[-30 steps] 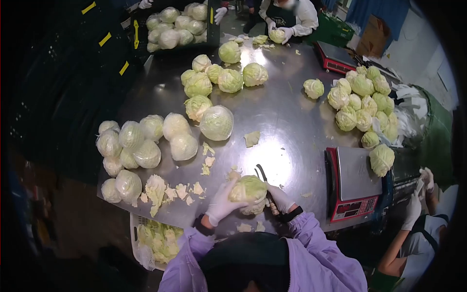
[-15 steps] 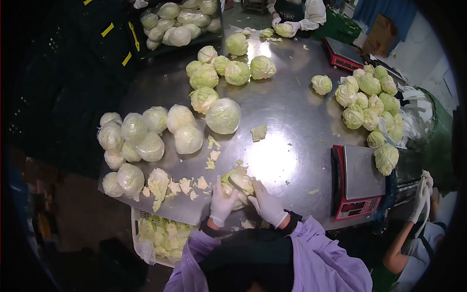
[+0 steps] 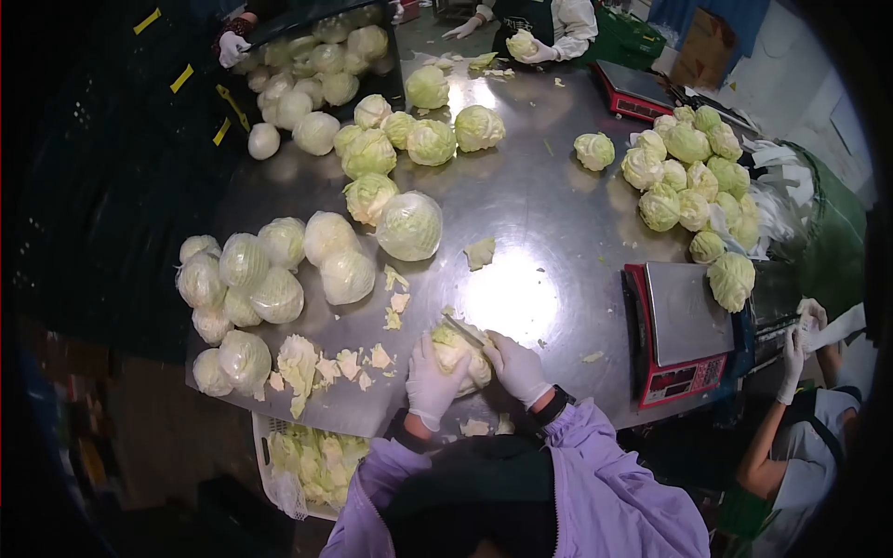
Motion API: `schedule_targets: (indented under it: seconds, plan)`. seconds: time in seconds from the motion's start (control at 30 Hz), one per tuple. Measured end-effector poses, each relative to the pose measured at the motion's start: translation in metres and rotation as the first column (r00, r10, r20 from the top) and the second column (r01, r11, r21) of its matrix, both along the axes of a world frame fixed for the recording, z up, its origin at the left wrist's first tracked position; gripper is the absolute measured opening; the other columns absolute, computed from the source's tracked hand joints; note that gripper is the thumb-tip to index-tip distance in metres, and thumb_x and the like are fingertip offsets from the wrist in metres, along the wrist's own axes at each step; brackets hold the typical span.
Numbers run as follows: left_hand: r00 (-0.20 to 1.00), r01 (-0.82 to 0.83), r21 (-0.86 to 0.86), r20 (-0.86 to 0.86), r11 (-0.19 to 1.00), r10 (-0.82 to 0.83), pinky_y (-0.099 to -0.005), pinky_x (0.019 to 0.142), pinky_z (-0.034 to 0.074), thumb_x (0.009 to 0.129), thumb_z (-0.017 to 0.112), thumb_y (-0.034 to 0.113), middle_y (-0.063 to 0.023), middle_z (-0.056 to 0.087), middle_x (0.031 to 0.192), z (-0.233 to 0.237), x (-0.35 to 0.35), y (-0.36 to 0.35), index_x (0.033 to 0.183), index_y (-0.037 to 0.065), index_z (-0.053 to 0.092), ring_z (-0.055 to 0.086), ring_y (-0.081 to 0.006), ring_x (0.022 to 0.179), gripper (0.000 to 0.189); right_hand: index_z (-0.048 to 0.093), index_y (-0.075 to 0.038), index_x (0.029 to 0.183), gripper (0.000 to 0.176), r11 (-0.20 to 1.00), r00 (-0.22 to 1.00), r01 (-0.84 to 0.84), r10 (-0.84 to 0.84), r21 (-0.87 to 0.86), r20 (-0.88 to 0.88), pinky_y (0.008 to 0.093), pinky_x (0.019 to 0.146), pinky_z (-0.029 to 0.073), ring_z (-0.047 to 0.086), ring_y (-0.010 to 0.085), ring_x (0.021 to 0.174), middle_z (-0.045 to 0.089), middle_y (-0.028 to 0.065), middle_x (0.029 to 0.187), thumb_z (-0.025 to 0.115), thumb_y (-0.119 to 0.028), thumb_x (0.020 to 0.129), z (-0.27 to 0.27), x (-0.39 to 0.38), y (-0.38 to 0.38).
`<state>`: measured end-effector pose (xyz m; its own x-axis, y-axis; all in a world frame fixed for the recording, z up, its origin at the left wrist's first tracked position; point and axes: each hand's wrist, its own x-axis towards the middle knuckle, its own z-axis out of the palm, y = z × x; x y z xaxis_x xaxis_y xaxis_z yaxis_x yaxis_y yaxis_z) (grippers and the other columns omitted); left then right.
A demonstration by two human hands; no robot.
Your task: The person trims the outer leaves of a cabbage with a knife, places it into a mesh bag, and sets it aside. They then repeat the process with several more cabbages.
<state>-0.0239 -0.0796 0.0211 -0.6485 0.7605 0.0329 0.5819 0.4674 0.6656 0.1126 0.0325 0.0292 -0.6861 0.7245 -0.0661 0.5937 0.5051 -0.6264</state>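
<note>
A trimmed cabbage (image 3: pixel 453 348) rests on the metal table in front of me. My left hand (image 3: pixel 434 383), in a white glove, is closed against the cabbage's near left side, thumb over it. My right hand (image 3: pixel 519 368), also gloved, grips a knife (image 3: pixel 462 329) whose blade lies across the top of the cabbage; the handle is hidden in the palm. Left of my hands lie torn cabbage leaves (image 3: pixel 298 365). Loose scraps (image 3: pixel 474 428) lie by the table's near edge.
Wrapped cabbages (image 3: pixel 245 260) sit at left, bare ones (image 3: pixel 431 141) farther back. A red scale (image 3: pixel 690 312) and a cabbage pile (image 3: pixel 693 177) stand at right. A basket of leaves (image 3: pixel 265 465) is below the left edge. A co-worker's gloved hands (image 3: pixel 805 335) show at right.
The knife blade has shifted to the cabbage's upper edge, with my right hand slightly higher. At the back left, the dark crate is tipped and wrapped cabbages have rolled onto the table.
</note>
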Motion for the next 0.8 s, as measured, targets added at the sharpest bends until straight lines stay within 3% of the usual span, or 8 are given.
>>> schedule_targets:
  seconds: [0.2, 0.27, 0.43, 0.53, 0.6, 0.67, 0.77, 0.8]
  plan:
    - [0.996, 0.048, -0.064, 0.076, 0.997, -0.043, -0.0425, 0.101, 0.038, 0.08, 0.068, 0.045, -0.0305, 0.044, 0.13, 0.015, -0.005, 0.007, 0.137, -0.008, 0.033, 0.044, -0.0418, 0.121, 0.086, 0.06, -0.011, 0.112, 0.032, 0.995, 0.994, 0.007, -0.018, -0.102, -0.11, 0.0439, 0.074, 0.049, 0.062, 0.0371, 0.086, 0.065, 0.0172, 0.093, 0.044, -0.034, 0.097, -0.007, 0.005, 0.018]
    - [0.995, 0.076, -0.011, 0.067, 0.997, -0.075, -0.0422, 0.102, 0.038, 0.08, 0.069, 0.042, -0.0304, 0.043, 0.131, 0.009, -0.007, -0.001, 0.138, -0.009, 0.032, 0.044, -0.0413, 0.121, 0.085, 0.06, -0.009, 0.107, 0.032, 0.926, 0.981, 0.127, -0.171, -0.357, -0.096, 0.0452, 0.074, 0.048, 0.061, 0.0396, 0.086, 0.065, 0.0193, 0.091, 0.041, -0.033, 0.098, -0.034, 0.013, 0.033]
    - [0.977, 0.154, 0.187, 0.117, 0.97, -0.177, -0.0391, 0.104, 0.037, 0.08, 0.072, 0.033, -0.0277, 0.04, 0.136, -0.026, -0.027, -0.037, 0.14, -0.007, 0.028, 0.042, -0.0378, 0.126, 0.084, 0.056, -0.008, 0.106, 0.038, 0.963, 0.969, 0.168, -0.2, -0.211, -0.145, 0.0447, 0.07, 0.048, 0.062, 0.0406, 0.078, 0.064, 0.021, 0.081, 0.06, -0.04, 0.087, -0.05, 0.007, 0.02]
    - [0.915, 0.136, 0.293, 0.329, 0.946, -0.234, -0.0369, 0.105, 0.036, 0.082, 0.072, 0.026, -0.0268, 0.039, 0.137, -0.041, -0.036, -0.058, 0.141, -0.008, 0.026, 0.042, -0.0326, 0.127, 0.083, 0.059, -0.004, 0.098, 0.033, 0.908, 0.95, 0.224, -0.285, -0.355, -0.128, 0.0416, 0.067, 0.049, 0.064, 0.0373, 0.074, 0.064, 0.0191, 0.077, 0.063, -0.033, 0.083, -0.067, 0.012, 0.033]
    - [0.68, -0.143, 0.256, 0.728, 0.956, -0.093, -0.0352, 0.105, 0.036, 0.082, 0.072, 0.026, -0.0262, 0.039, 0.138, -0.034, -0.024, -0.064, 0.141, -0.009, 0.026, 0.042, -0.0299, 0.127, 0.083, 0.061, -0.004, 0.107, 0.037, 0.91, 0.982, 0.18, -0.146, -0.374, 0.117, 0.0401, 0.069, 0.05, 0.065, 0.035, 0.076, 0.066, 0.0198, 0.086, 0.064, -0.033, 0.083, -0.075, 0.022, 0.056]
    - [0.677, -0.155, 0.289, 0.727, 0.945, -0.111, -0.0343, 0.103, 0.037, 0.083, 0.072, 0.027, -0.0238, 0.042, 0.134, -0.032, -0.014, -0.058, 0.141, -0.009, 0.026, 0.043, -0.0274, 0.125, 0.082, 0.056, -0.005, 0.119, 0.049, 0.99, 0.991, 0.127, -0.125, -0.057, 0.04, 0.0408, 0.072, 0.051, 0.065, 0.0355, 0.081, 0.066, 0.0191, 0.093, 0.064, -0.038, 0.085, -0.044, 0.031, 0.055]
    - [0.806, -0.089, 0.311, 0.581, 0.946, -0.115, -0.0372, 0.101, 0.04, 0.081, 0.074, 0.031, -0.024, 0.045, 0.131, -0.024, 0.001, -0.047, 0.14, -0.008, 0.028, 0.045, -0.0305, 0.123, 0.084, 0.043, -0.006, 0.134, 0.057, 0.999, 0.987, -0.038, 0.036, -0.011, -0.158, 0.0436, 0.072, 0.051, 0.063, 0.037, 0.08, 0.064, 0.0191, 0.095, 0.061, -0.036, 0.088, 0.016, 0.021, 0.028]
    - [0.915, -0.012, 0.232, 0.394, 0.973, -0.083, -0.0391, 0.098, 0.042, 0.079, 0.074, 0.034, -0.0245, 0.046, 0.128, -0.011, 0.004, -0.041, 0.138, -0.007, 0.032, 0.047, -0.033, 0.119, 0.084, 0.041, -0.006, 0.135, 0.055, 0.988, 0.984, -0.156, 0.155, -0.011, -0.083, 0.0442, 0.077, 0.05, 0.062, 0.0391, 0.086, 0.061, 0.0211, 0.105, 0.056, -0.036, 0.091, 0.035, 0.015, 0.014]
